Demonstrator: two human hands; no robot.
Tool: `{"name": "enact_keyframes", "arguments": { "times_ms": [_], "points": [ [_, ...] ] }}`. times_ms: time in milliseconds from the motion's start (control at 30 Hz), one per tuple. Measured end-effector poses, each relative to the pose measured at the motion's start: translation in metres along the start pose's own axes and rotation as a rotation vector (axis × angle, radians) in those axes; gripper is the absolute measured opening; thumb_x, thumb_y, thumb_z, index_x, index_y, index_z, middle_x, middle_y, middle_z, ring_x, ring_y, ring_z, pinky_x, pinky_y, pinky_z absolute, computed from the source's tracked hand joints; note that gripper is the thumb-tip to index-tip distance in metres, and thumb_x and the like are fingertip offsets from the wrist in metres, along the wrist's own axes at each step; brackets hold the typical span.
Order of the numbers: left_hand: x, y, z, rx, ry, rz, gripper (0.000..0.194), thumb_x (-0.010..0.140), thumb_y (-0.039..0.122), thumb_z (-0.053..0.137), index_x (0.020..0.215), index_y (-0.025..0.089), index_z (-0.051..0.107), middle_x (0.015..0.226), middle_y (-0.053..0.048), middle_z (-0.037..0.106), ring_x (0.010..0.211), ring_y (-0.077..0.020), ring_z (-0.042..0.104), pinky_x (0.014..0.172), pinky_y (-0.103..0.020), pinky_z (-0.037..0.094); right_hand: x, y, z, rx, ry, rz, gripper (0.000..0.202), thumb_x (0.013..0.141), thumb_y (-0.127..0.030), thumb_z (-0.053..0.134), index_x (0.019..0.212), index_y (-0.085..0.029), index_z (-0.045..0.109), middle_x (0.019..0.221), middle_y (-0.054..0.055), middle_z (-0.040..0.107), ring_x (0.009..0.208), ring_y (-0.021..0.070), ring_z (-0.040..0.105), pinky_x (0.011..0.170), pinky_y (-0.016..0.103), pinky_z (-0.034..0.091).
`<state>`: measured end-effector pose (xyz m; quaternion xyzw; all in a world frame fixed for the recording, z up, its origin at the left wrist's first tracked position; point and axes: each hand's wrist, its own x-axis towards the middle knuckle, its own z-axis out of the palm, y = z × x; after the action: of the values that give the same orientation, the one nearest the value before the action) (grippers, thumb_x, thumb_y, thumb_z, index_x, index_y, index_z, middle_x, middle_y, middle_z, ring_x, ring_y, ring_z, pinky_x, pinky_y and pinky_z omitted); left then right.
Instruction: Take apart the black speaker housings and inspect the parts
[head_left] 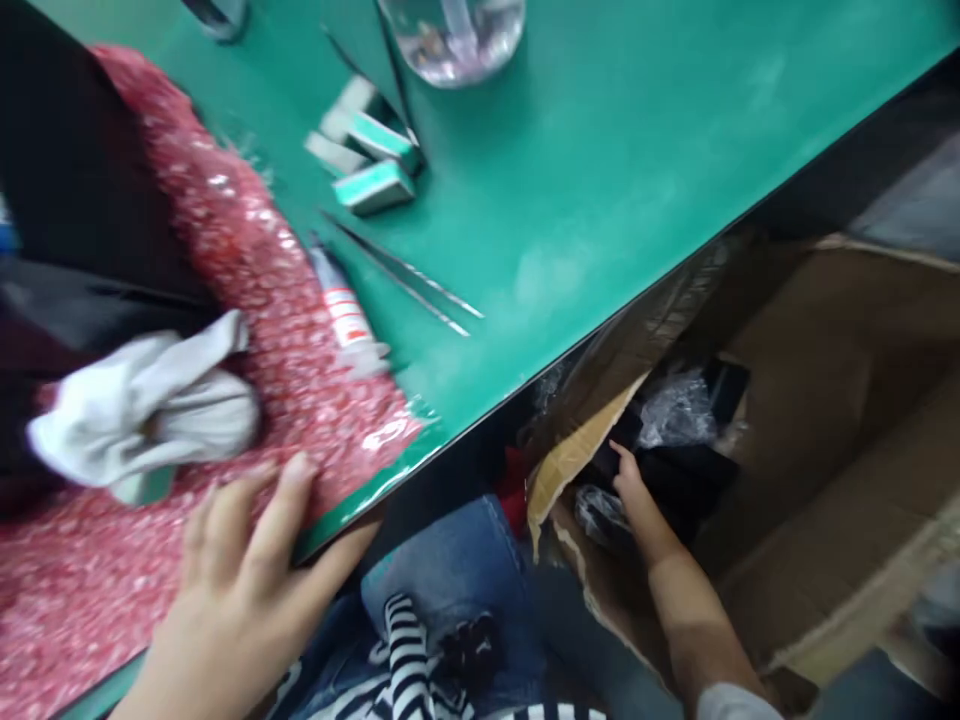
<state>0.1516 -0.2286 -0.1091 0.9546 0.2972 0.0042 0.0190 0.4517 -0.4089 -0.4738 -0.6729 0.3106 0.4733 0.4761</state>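
Observation:
My left hand [240,570] rests at the edge of the green table, fingers spread over pink bubble wrap [292,370] and thumb over the rim. It holds nothing. Just beyond it lies a bunched white cloth [150,410]. My right hand [631,480] reaches down into a cardboard box [817,400] beside the table, among black objects [686,490] and clear plastic wrapping [677,410]. One finger stretches over a dark item; the others are hidden, so I cannot tell whether the hand grips anything.
On the green table [600,180] lie metal tweezers [405,275], a white tube with red print [349,315] and several small green-and-white blocks [375,185]. A clear container [457,40] stands at the back. A large black object [82,180] occupies the left. The box has a torn flap [581,440].

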Motion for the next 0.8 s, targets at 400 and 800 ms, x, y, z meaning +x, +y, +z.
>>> {"name": "enact_keyframes", "arguments": {
  "times_ms": [400,800],
  "points": [
    [-0.023,0.023,-0.001,-1.233,0.158,0.346,0.112,0.079,0.041,0.077,0.160,0.027,0.000,0.164,-0.020,0.021,0.150,-0.0327,0.028,0.121,-0.051,0.028,-0.298,-0.013,-0.052,0.141,-0.346,-0.804,0.068,0.035,-0.045,0.093,0.094,-0.026,0.066,0.079,-0.001,0.071,0.067,0.0229,0.068,0.087,0.052,0.056],
    [-0.109,-0.035,-0.017,-2.042,0.427,-0.213,0.089,0.071,0.061,0.077,0.146,0.028,0.043,0.140,-0.014,0.058,0.126,-0.0324,0.059,0.105,-0.043,0.051,-0.424,0.067,0.127,-0.666,-1.069,-1.237,0.126,0.057,-0.055,0.091,0.158,-0.030,0.020,0.162,0.016,0.027,0.147,0.0364,0.032,0.118,0.057,0.028]
  ]
}}
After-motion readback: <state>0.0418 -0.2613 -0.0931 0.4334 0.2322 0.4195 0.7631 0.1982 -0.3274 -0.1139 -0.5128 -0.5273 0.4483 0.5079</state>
